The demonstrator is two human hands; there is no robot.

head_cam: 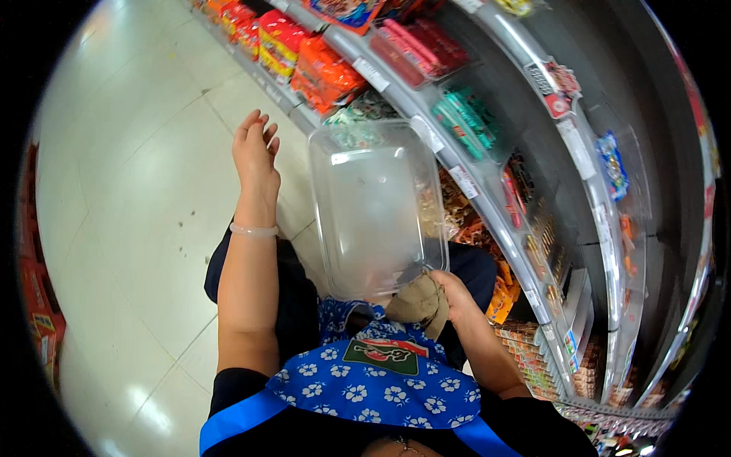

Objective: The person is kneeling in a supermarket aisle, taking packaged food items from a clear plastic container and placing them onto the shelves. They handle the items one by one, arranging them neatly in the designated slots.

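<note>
A clear plastic bin (374, 211) rests over my lap, with a few small specks on its bottom. My right hand (454, 294) grips a crumpled tan cloth (420, 303) against the bin's near right corner; whether it also holds the rim is hidden. To the left of the bin, my left hand (257, 148) is raised above the floor, its fingers loosely curled and apart, holding nothing. A pale bangle circles that wrist. Below the bin lies my blue apron (374, 388) with white flowers.
Shelves with price rails (457, 165) curve along the right, bearing clear bins of wrapped snacks. Red and orange snack packs (325, 71) line the bottom shelf at the upper middle. Tiled floor (137, 228) extends on the left, with red goods (43, 320) at the far left edge.
</note>
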